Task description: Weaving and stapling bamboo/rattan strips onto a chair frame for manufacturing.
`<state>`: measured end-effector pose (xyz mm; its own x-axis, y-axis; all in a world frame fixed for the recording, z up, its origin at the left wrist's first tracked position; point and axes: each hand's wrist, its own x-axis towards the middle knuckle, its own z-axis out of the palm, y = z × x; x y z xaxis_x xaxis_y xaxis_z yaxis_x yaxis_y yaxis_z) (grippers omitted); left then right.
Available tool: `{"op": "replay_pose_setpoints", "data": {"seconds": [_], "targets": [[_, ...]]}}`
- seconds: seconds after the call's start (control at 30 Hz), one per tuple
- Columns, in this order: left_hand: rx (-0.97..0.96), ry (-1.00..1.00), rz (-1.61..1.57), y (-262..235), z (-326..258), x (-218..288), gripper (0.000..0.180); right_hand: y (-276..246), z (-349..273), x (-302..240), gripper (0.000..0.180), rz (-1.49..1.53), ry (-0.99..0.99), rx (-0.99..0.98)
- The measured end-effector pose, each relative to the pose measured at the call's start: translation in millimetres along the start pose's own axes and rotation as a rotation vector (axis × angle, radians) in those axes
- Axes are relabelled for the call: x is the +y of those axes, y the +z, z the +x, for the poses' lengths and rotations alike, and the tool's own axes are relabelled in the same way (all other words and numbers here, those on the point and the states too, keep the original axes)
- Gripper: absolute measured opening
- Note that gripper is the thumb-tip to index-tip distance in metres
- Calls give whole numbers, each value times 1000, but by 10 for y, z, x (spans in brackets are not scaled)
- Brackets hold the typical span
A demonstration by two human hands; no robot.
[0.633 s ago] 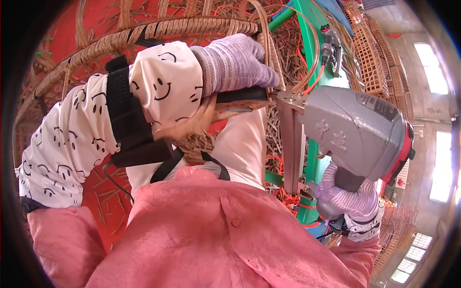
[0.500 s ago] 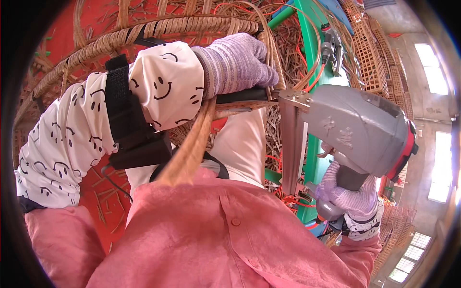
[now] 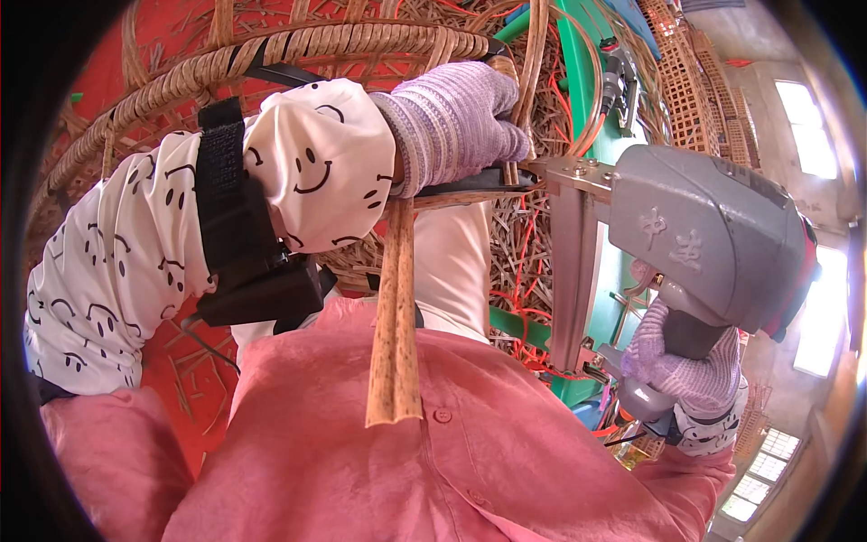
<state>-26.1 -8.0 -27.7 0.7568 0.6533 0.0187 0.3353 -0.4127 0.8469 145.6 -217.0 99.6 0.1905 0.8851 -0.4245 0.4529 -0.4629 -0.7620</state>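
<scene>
Red flooring (image 3: 194, 379), littered with cut strips, spreads out below us, and a pale grey wall (image 3: 808, 206) with bright windows (image 3: 806, 126) rises at the right. We see a pink shirt (image 3: 343, 470) filling the lower middle. Across the upper left we follow a curved frame (image 3: 352, 39), its rim wound with brown strip. Right of centre, a bulky grey power tool (image 3: 709, 239) is held level; its metal nose is at the end of a dark bar (image 3: 470, 183), though we cannot tell whether they touch. Behind it slants a green beam (image 3: 571, 54). Our left hand (image 3: 461, 117), in a striped knit glove, bends its fingers in beside upright strips near the frame's end; we cannot tell what they close on. Our right hand (image 3: 686, 361), gloved alike, has its fingers wrapped round the power tool's handle. We find two flat brown strips (image 3: 393, 343) hanging side by side below the left wrist, in front of the shirt.
</scene>
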Motion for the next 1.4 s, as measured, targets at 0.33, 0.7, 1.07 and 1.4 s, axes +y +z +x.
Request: {"op": "replay_pose_setpoints", "data": {"seconds": [0.33, 0.7, 1.07, 1.4], "targets": [[20, 57, 39, 25, -1, 4, 31, 122, 4, -378, 20, 14, 226, -65], [40, 80, 57, 44, -11, -28, 30, 195, 96, -483, 13, 80, 421, -99], [7, 6, 39, 57, -7, 31, 29, 140, 299, -383, 10, 326, 317, -198], [13, -27, 37, 35, -1, 59, 29, 114, 227, -496, 41, -101, 248, -47]]}}
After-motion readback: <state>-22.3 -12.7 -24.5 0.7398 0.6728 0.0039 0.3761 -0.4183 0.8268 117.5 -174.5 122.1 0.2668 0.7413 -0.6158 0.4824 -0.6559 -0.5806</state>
